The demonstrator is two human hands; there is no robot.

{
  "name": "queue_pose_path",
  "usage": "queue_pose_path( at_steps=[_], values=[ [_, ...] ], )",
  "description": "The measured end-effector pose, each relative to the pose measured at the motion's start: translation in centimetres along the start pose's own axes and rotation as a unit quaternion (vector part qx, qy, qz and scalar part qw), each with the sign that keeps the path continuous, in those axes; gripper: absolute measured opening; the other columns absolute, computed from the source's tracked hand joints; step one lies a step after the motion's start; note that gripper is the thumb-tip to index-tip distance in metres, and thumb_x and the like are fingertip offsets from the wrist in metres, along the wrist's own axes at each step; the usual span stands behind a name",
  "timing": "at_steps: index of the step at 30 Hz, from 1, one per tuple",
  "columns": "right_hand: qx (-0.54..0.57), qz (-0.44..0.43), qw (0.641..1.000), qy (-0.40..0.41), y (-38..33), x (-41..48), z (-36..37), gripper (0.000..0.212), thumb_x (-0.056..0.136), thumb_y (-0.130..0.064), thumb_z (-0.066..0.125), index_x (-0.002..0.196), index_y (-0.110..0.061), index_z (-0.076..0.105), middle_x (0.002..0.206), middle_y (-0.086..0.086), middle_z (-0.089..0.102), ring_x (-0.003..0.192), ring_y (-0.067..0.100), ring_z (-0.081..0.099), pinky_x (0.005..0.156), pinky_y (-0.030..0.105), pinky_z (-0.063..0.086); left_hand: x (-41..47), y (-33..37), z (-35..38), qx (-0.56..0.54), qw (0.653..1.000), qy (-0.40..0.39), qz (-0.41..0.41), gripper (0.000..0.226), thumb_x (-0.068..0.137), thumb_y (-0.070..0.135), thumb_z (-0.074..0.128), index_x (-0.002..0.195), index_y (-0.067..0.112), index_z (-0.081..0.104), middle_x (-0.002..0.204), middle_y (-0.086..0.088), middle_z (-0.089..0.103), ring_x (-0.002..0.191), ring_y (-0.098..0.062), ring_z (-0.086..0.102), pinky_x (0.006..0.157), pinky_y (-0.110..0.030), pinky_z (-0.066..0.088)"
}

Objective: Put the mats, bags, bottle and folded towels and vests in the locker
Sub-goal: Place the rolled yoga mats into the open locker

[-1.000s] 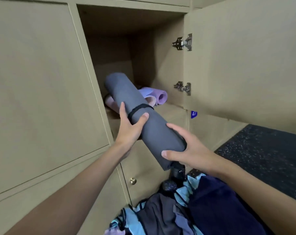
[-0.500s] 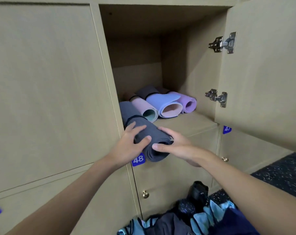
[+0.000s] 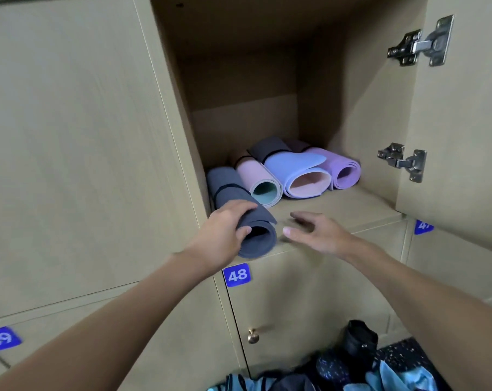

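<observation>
Currently in hand: seating the dark grey rolled foam mat (image 3: pixel 239 210) in the open pale-wood locker compartment (image 3: pixel 338 204), the fourth roll on its floor.
Mat position: along the left wall, touching the pink rolled mat with a teal lining (image 3: pixel 256 176). Its near end juts past the front lip, just above the blue number tag 48 (image 3: pixel 237 275).
Left hand (image 3: pixel 225 230): fingers curled over the top of the grey roll's near end, thumb at the open rim, so it grips the roll.
Right hand (image 3: pixel 315 232): spread and relaxed, holding nothing, just beside the roll's end but apart from it. It is blurred.
Doing it well: a push straight along the roll's axis, palm flat on the end face, looks best, so the loose outer flap does not uncoil. Hugging the wall should spare the neighbouring rolls a shunt.
Risk: with that overhang, the door would likely foul the mat's end.
Remaining: the heap of blue and dark fabric (image 3: pixel 394 373) lies on the floor below — not yet stowed.
</observation>
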State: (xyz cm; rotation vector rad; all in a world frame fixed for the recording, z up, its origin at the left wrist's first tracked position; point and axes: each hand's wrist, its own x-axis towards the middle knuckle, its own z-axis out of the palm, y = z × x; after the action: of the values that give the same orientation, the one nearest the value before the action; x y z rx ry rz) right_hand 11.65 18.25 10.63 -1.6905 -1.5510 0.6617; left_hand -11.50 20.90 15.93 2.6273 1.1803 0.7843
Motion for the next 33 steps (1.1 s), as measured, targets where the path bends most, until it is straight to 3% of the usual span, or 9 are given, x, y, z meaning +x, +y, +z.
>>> queue_pose_path(
  at_steps=[3,6,8,15,22,27,33],
  values=[
    [-0.091,0.003,0.996,0.016,0.2,1.1,-0.1,0.077,0.078,-0.067,0.064,0.142,-0.025,0.05,0.147,-0.005,0.05,0.135,0.016,0.045,0.116,0.035,0.031,1.3,-0.2,1.0,-0.009,0.999,0.034,-0.041,0.046,0.092,-0.003,0.057,0.135,0.013,0.055,0.138,-0.004,0.055,0.128,-0.02,0.049,0.098,-0.008,0.023],
    [-0.254,-0.033,0.967,0.004,0.3,1.7,0.5,0.072,0.085,-0.072,0.049,0.144,-0.032,0.046,0.156,-0.005,0.036,0.145,0.014,0.029,0.118,0.034,0.018,2.4,-0.1,2.3,-0.048,0.989,0.097,-0.105,0.045,0.091,-0.009,0.05,0.132,0.01,0.057,0.137,-0.007,0.055,0.127,-0.022,0.049,0.099,-0.01,0.024],
    [-0.288,-0.038,0.957,-0.012,0.3,1.8,0.3,0.072,0.086,-0.075,0.042,0.146,-0.036,0.041,0.16,-0.004,0.028,0.149,0.013,0.019,0.118,0.035,0.012,2.8,-0.1,3.2,-0.078,0.978,0.129,-0.145,0.042,0.093,-0.006,0.049,0.132,0.008,0.057,0.139,-0.008,0.052,0.129,-0.023,0.047,0.098,-0.008,0.023],
    [-0.317,-0.026,0.946,-0.07,0.6,3.5,-0.6,0.078,0.082,-0.083,0.033,0.15,-0.044,0.028,0.165,-0.002,0.013,0.151,0.012,0.006,0.122,0.037,0.004,4.3,0.1,6.0,-0.175,0.932,0.241,-0.208,0.043,0.088,0.028,0.073,0.126,0.016,0.057,0.132,0.006,0.047,0.127,-0.016,0.046,0.113,-0.033,0.035],
    [-0.293,-0.029,0.953,-0.071,1.0,4.2,-0.7,0.081,0.078,-0.085,0.038,0.149,-0.046,0.03,0.165,-0.004,0.011,0.151,0.008,0.003,0.122,0.035,0.002,6.5,-1.6,7.8,-0.166,0.924,0.273,-0.21,0.042,0.089,0.027,0.07,0.126,0.018,0.053,0.141,0.001,0.04,0.133,-0.017,0.038,0.113,-0.03,0.031],
    [-0.299,-0.031,0.952,-0.063,1.2,4.5,-0.6,0.082,0.077,-0.086,0.039,0.148,-0.047,0.031,0.164,-0.007,0.014,0.15,0.008,0.006,0.12,0.034,0.003,7.2,-0.7,9.9,-0.11,0.901,0.335,-0.254,0.042,0.088,0.032,0.069,0.126,0.021,0.056,0.148,-0.003,0.036,0.137,-0.025,0.035,0.114,-0.043,0.029],
    [-0.296,-0.034,0.953,-0.053,1.3,4.5,-0.5,0.082,0.076,-0.086,0.04,0.147,-0.046,0.033,0.163,-0.008,0.017,0.15,0.008,0.009,0.119,0.033,0.004,9.2,-2.5,10.0,-0.086,0.905,0.319,-0.267,0.046,0.087,0.035,0.071,0.127,0.022,0.051,0.145,-0.005,0.035,0.135,-0.026,0.031,0.106,-0.036,0.031]
  ],
)
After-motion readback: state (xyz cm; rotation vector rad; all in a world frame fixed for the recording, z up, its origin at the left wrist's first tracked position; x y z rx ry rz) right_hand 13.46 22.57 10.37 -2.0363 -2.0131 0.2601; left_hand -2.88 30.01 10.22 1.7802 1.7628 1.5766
